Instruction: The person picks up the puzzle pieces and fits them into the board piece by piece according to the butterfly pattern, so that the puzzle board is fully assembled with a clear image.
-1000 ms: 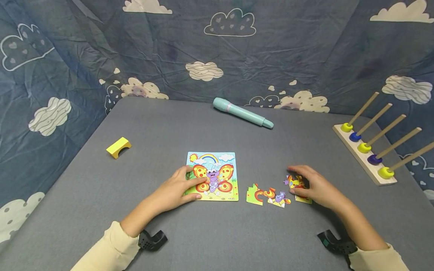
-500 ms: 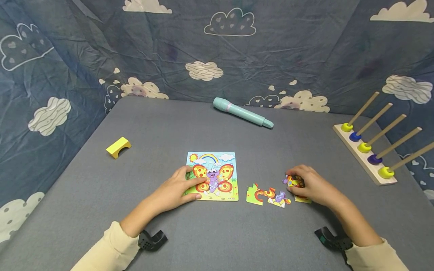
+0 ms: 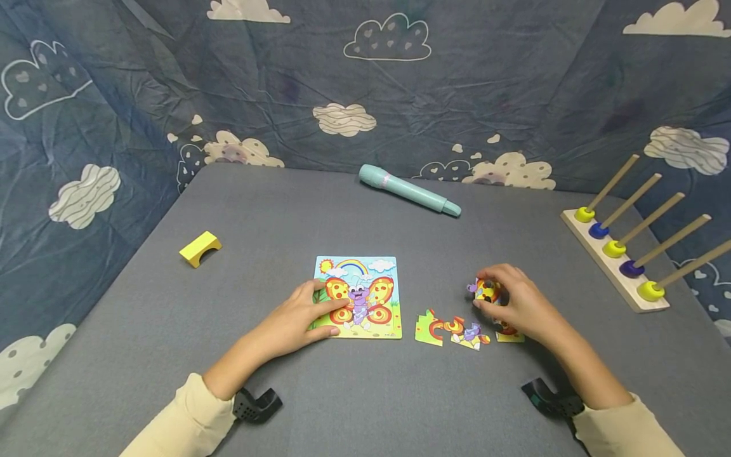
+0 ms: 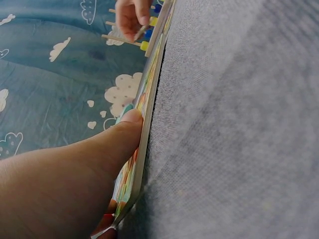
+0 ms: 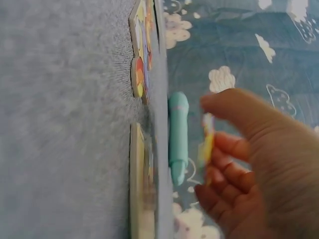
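A square butterfly puzzle (image 3: 371, 270) lies flat on the table. My left hand (image 3: 288, 322) rests over its left side, fingers spread and fairly straight. The left wrist view shows the thumb (image 4: 122, 132) touching the puzzle's top near its edge. Between thumb and fingers, my right hand (image 3: 525, 308) pinches a loose puzzle piece (image 3: 487, 291) with butterfly print. The right wrist view has that puzzle piece (image 5: 207, 144) raised off the table, seen edge-on and blurred. Below the right hand lie a green and orange piece (image 3: 427, 333), a purple-printed piece (image 3: 471, 335) and a partly hidden piece (image 3: 510, 335).
A teal toy microphone (image 3: 408, 190) lies at the back of the table. On the right stands a wooden peg rack (image 3: 613, 260) with tall pegs and coloured rings. A yellow arch block (image 3: 200, 247) sits at the left. Cloud-printed cloth (image 3: 457, 82) hangs behind the table.
My right hand has gripped the puzzle piece, lifted it and moved it slightly left and away from me, uncovering more of the piece beneath. The left hand has stayed on the puzzle.
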Demonstrator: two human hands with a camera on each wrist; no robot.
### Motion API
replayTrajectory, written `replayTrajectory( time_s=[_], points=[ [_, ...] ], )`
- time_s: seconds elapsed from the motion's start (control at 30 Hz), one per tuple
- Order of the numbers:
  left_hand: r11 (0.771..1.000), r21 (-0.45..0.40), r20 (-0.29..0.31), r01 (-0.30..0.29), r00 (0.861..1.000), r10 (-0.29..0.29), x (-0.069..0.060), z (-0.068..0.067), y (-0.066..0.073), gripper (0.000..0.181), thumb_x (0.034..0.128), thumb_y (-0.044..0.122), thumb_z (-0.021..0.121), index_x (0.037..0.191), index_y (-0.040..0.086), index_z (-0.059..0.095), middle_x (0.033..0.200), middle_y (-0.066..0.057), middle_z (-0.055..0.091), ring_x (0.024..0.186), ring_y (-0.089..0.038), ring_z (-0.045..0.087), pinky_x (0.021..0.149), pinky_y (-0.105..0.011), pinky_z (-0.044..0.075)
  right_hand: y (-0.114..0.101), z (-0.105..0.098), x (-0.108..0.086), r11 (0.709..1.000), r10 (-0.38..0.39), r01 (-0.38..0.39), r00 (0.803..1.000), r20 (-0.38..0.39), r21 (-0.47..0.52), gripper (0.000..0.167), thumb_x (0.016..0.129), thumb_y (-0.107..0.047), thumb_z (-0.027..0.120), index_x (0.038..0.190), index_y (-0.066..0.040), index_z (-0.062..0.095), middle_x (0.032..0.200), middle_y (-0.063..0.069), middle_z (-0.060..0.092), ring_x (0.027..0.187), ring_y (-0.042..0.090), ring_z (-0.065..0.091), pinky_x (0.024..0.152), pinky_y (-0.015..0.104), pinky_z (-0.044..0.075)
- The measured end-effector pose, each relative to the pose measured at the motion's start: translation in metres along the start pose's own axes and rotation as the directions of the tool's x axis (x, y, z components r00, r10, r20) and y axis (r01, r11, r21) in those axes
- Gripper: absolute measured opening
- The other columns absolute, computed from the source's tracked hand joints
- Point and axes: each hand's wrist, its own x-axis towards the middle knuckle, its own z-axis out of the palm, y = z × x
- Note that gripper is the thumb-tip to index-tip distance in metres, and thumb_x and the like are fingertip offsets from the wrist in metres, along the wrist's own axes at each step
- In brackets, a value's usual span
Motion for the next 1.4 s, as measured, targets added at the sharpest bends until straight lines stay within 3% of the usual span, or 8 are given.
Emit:
replayTrajectory(
  time_s=[0.17, 0.4, 0.53, 0.7, 0.87, 1.03, 1.27, 1.4],
  points=[
    [1.0, 0.0, 0.003, 0.002, 1.0, -0.002, 0.0, 0.0, 0.0, 0.047, 0.0834, 0.042, 0.061, 0.128, 0.031, 0.051, 0.13, -0.014, 0.034, 0.115, -0.023, 0.034, 0.082, -0.041, 0.042, -0.018, 0.0, 0.013, 0.999, -0.028, 0.028, 0.999, -0.025, 0.015, 0.041, 0.07, -0.013, 0.076, 0.106, -0.002, 0.06, 0.105, 0.008, 0.054, 0.091, 0.02, 0.047, 0.069, 0.04, 0.042],
    [1.0, 0.001, 0.012, 0.013, 1.0, -0.013, 0.002, -0.002, 0.002, 0.046, 0.0841, 0.042, 0.06, 0.128, 0.031, 0.051, 0.131, -0.014, 0.033, 0.115, -0.024, 0.034, 0.082, -0.042, 0.043, -0.054, 0.012, 0.033, 0.986, -0.15, 0.152, 0.987, -0.05, 0.063, 0.04, 0.069, -0.017, 0.077, 0.104, -0.006, 0.061, 0.104, 0.004, 0.055, 0.095, 0.019, 0.047, 0.073, 0.038, 0.042],
    [1.0, 0.014, 0.01, 0.015, 1.0, -0.015, 0.002, -0.003, 0.005, 0.046, 0.0844, 0.042, 0.059, 0.128, 0.03, 0.052, 0.131, -0.014, 0.034, 0.115, -0.025, 0.035, 0.085, -0.042, 0.041, -0.075, 0.026, 0.045, 0.978, -0.18, 0.181, 0.984, -0.02, 0.1, 0.039, 0.072, -0.021, 0.075, 0.106, -0.007, 0.061, 0.105, 0.002, 0.053, 0.09, 0.014, 0.046, 0.07, 0.032, 0.043],
    [0.998, 0.046, -0.022, -0.033, 0.999, 0.034, 0.004, -0.003, 0.005, 0.044, 0.0846, 0.041, 0.059, 0.126, 0.026, 0.055, 0.131, -0.012, 0.037, 0.118, -0.026, 0.034, 0.097, -0.044, 0.028, -0.093, 0.049, 0.058, 0.978, -0.176, 0.171, 0.983, 0.041, 0.119, 0.038, 0.074, -0.024, 0.074, 0.106, -0.006, 0.062, 0.104, 0.004, 0.054, 0.088, 0.015, 0.046, 0.071, 0.031, 0.042],
    [0.993, 0.061, -0.018, -0.1, 0.995, 0.101, 0.01, -0.001, 0.008, 0.043, 0.0857, 0.039, 0.058, 0.121, 0.013, 0.057, 0.134, -0.007, 0.042, 0.125, -0.023, 0.031, 0.102, -0.045, 0.021, -0.097, 0.074, 0.069, 0.986, -0.143, 0.131, 0.984, 0.11, 0.108, 0.036, 0.075, -0.024, 0.073, 0.105, -0.006, 0.063, 0.101, 0.004, 0.054, 0.092, 0.018, 0.046, 0.077, 0.034, 0.042],
    [0.994, 0.05, 0.002, -0.095, 0.995, 0.095, 0.017, 0.003, 0.012, 0.039, 0.086, 0.039, 0.057, 0.113, 0.01, 0.056, 0.13, -0.005, 0.046, 0.123, -0.017, 0.036, 0.103, -0.037, 0.023, -0.096, 0.091, 0.075, 0.99, -0.128, 0.119, 0.982, 0.138, 0.076, 0.037, 0.075, -0.025, 0.073, 0.106, -0.005, 0.063, 0.099, 0.005, 0.055, 0.091, 0.02, 0.046, 0.079, 0.034, 0.04],
    [0.989, 0.11, -0.006, -0.095, 0.995, 0.097, 0.02, 0.006, 0.013, 0.053, 0.0868, 0.042, 0.055, 0.131, 0.015, 0.047, 0.125, -0.003, 0.048, 0.117, -0.02, 0.04, 0.1, -0.037, 0.025, -0.093, 0.1, 0.077, 0.992, -0.098, 0.086, 0.987, 0.13, 0.091, 0.037, 0.072, -0.026, 0.076, 0.103, -0.009, 0.066, 0.099, 0.002, 0.055, 0.086, 0.017, 0.044, 0.077, 0.034, 0.033],
    [0.984, 0.142, 0.005, -0.105, 0.994, 0.105, 0.021, 0.006, 0.013, 0.054, 0.0877, 0.045, 0.052, 0.135, 0.021, 0.044, 0.124, -0.005, 0.045, 0.115, -0.022, 0.04, 0.098, -0.04, 0.026, -0.091, 0.099, 0.077, 0.994, -0.075, 0.061, 0.986, 0.15, 0.094, 0.039, 0.073, -0.032, 0.074, 0.105, -0.012, 0.067, 0.106, 0.003, 0.053, 0.095, 0.019, 0.044, 0.08, 0.036, 0.031]
  ],
)
